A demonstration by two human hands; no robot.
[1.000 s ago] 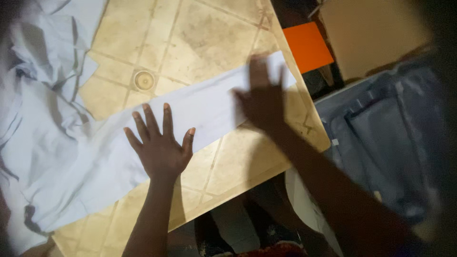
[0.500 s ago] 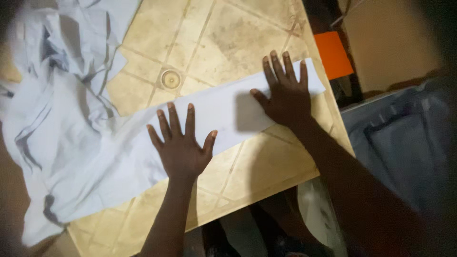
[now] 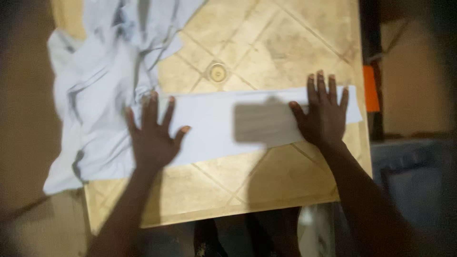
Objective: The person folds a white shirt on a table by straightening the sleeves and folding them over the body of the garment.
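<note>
Hands lie flat with fingers spread on a folded white cloth (image 3: 228, 128) across the tiled worktop (image 3: 266, 52): left hand (image 3: 153, 140) beside the bunched part, right hand (image 3: 324, 121) at the right end. Uneven pressure could skew the fold. An orange box (image 3: 370, 88) sits right.

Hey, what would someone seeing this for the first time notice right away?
Two hands pressed flat, fingers spread, on a long white cloth strip across the tan tiled table: the left hand mid-strip, the right hand near its right end. At upper left the cloth bunches into a rumpled heap.
</note>
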